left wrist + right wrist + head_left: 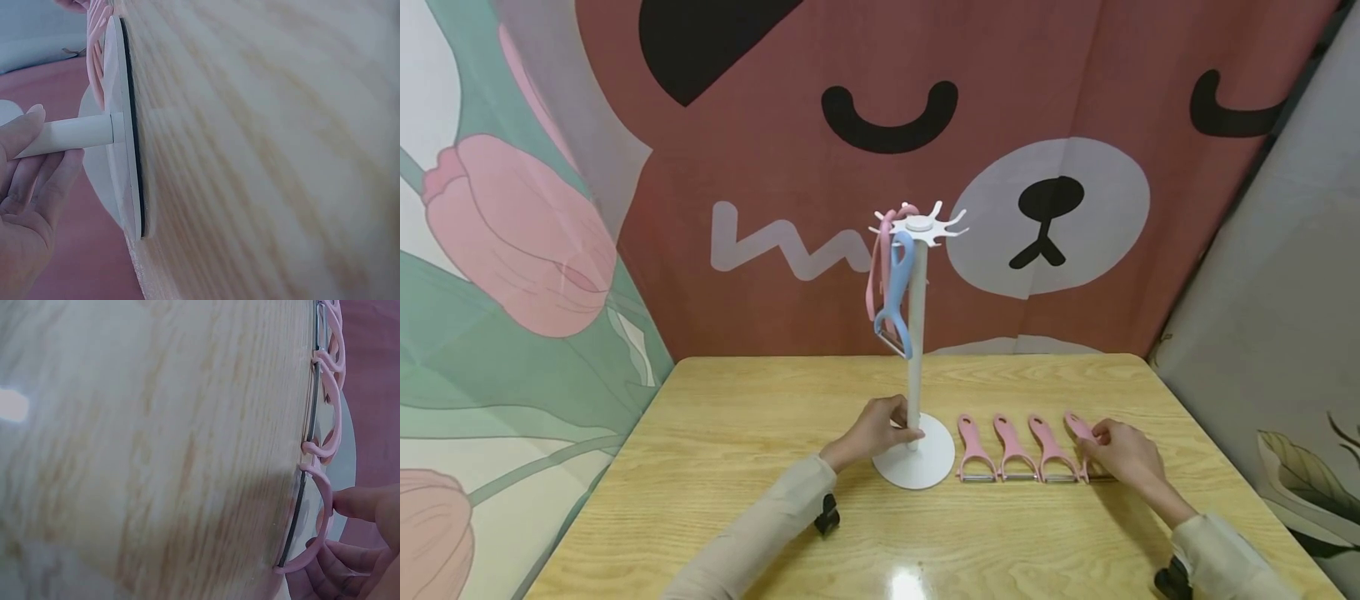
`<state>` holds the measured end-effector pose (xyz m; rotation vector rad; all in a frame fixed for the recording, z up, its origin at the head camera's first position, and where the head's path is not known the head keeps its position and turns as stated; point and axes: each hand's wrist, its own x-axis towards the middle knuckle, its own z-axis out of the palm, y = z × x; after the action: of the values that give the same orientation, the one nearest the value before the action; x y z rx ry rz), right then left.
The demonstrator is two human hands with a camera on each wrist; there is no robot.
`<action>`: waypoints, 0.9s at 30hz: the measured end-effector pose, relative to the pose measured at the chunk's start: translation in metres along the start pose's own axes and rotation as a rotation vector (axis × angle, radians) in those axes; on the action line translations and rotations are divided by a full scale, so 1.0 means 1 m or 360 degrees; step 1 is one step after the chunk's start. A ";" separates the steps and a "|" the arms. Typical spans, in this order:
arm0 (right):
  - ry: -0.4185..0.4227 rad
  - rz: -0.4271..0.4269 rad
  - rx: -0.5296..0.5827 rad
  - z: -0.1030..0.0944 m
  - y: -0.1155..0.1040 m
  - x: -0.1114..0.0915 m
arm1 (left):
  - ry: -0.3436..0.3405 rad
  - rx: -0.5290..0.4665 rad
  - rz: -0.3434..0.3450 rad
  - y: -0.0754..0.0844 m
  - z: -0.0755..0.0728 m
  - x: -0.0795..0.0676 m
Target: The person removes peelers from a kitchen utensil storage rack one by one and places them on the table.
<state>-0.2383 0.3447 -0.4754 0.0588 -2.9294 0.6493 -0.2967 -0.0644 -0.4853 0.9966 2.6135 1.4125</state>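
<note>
Left grip (874,430) curled low round white stand (917,329), likely to steady it; right grip (1123,454) pinching rightmost pink peeler (1077,424).

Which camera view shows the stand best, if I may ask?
The head view, showing the stand from top to base. The left wrist view shows only base and lower pole; the right wrist view, none discernible.

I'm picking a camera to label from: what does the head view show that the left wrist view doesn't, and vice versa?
Only head: the blue peeler and the hooked top it hangs from.
Only left wrist: a dark band under the round base.
Both: that base, the left hand gripping the white pole, and pink peelers.
</note>
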 end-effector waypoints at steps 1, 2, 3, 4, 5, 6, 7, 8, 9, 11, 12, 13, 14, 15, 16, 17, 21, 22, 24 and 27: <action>-0.0003 0.0003 -0.0002 0.000 0.000 0.000 | 0.0000 -0.0001 -0.0002 0.000 0.000 0.000; -0.0005 0.0005 -0.0004 0.000 0.000 0.001 | 0.0000 -0.0002 -0.0001 0.000 0.000 0.000; -0.0006 0.0007 -0.0006 0.000 0.000 0.001 | 0.0000 -0.0002 0.0001 0.000 0.000 0.000; -0.0009 0.0008 -0.0008 0.000 0.000 0.001 | 0.0000 -0.0006 0.0004 0.000 0.000 0.000; -0.0013 0.0010 -0.0009 0.001 0.000 0.002 | 0.0000 -0.0008 0.0008 -0.001 0.000 0.000; -0.0015 0.0010 -0.0012 0.001 0.001 0.002 | 0.0000 -0.0010 0.0011 -0.001 0.000 0.000; -0.0019 0.0011 -0.0015 0.002 0.001 0.002 | -0.0001 -0.0012 0.0012 -0.001 0.000 0.000; -0.0020 0.0012 -0.0017 0.002 0.001 0.002 | -0.0001 -0.0013 0.0012 -0.001 0.000 0.000; -0.0021 0.0012 -0.0020 0.003 0.002 0.003 | -0.0001 -0.0013 0.0013 -0.001 0.000 0.000; -0.0025 0.0016 -0.0022 0.004 0.002 0.003 | 0.0000 -0.0009 0.0014 -0.001 0.000 0.000; -0.0026 0.0017 -0.0023 0.005 0.003 0.003 | 0.0001 -0.0008 0.0012 -0.001 0.000 -0.001; -0.0029 0.0019 -0.0021 0.005 0.003 0.003 | 0.0003 -0.0007 0.0008 -0.001 0.000 -0.001; -0.0030 0.0024 -0.0019 0.005 0.003 0.003 | 0.0003 -0.0008 0.0005 -0.001 0.000 -0.001; -0.0033 0.0029 -0.0018 0.005 0.003 0.002 | 0.0003 -0.0009 0.0003 -0.001 0.001 -0.001; -0.0035 0.0035 -0.0016 0.005 0.003 0.002 | 0.0001 -0.0010 0.0000 -0.001 0.001 -0.001; -0.0039 0.0039 -0.0014 0.005 0.002 0.002 | -0.0001 -0.0011 -0.0002 -0.002 0.001 -0.001; -0.0048 0.0058 -0.0011 0.006 0.002 0.002 | -0.0008 -0.0023 0.0005 -0.003 0.001 0.000; -0.0051 0.0062 -0.0009 0.006 0.002 0.002 | -0.0009 -0.0027 0.0008 -0.003 0.001 0.000; -0.0051 0.0066 -0.0009 0.005 0.001 0.002 | -0.0012 -0.0033 0.0007 -0.002 0.000 0.000; -0.0056 0.0069 -0.0012 0.005 0.001 0.003 | -0.0017 -0.0032 0.0007 -0.002 0.000 0.000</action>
<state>-0.2420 0.3436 -0.4799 0.0062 -2.9742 0.6503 -0.2976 -0.0654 -0.4866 1.0050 2.5859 1.4279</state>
